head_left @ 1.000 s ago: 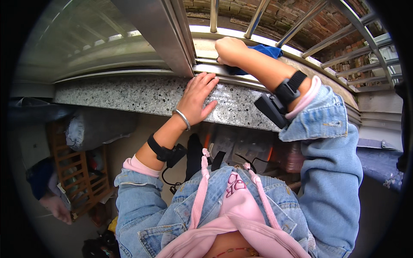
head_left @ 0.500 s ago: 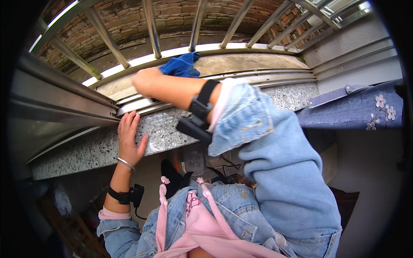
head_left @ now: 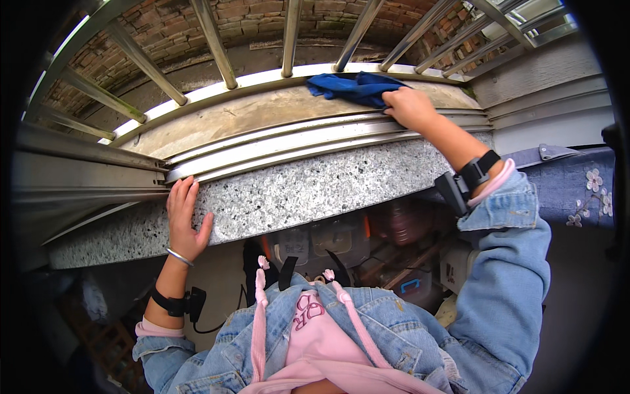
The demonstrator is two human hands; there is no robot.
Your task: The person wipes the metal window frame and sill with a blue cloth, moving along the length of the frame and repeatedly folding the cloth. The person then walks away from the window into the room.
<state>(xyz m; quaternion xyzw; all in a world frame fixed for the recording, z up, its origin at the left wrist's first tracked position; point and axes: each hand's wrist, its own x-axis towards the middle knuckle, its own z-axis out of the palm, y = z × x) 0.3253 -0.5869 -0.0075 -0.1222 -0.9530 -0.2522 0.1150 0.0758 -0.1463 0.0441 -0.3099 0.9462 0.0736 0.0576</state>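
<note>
My right hand (head_left: 411,108) is closed on a blue cloth (head_left: 354,88), reaching over the metal window track (head_left: 282,141) toward its right part. Bunched up, the cloth trails leftward from my fingers over the stone-coloured outer ledge (head_left: 243,110), close to the foot of the railing. My left hand (head_left: 186,220) rests on the speckled granite sill (head_left: 295,184), fingers stretched out with the thumb apart. Its fingertips lie at the near edge of the track, by the sliding window frame (head_left: 92,174). Nothing is held in that hand.
Metal bars (head_left: 291,39) stand along the ledge's far side, a brick wall (head_left: 256,23) beyond them. A blue flowered curtain (head_left: 571,184) hangs at the right. Under the sill are clear plastic boxes (head_left: 338,240) and a light-coloured container (head_left: 457,266).
My right hand has swept from the left end of the track to the right, pulling the blue cloth along. The left hand stays on the sill.
</note>
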